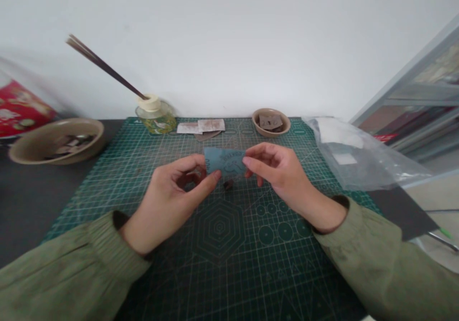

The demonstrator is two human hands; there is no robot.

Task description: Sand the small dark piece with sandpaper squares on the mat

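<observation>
A small blue paper packet [228,161] with dark printing is held up between my two hands, above the green cutting mat [218,225]. My left hand [175,192] pinches its left end between thumb and fingers. At the right end, the thumb and fingers of my right hand [278,170] close on the packet's edge. Just below the packet, a small dark piece [228,184] is visible near the mat, too small to identify.
Behind lie white packets [211,125] and a small bowl [271,132] with brown pieces. A reed diffuser [156,115] and a large bowl [27,151] stand left, near a red package [21,108]. A clear plastic bag [358,168] lies right.
</observation>
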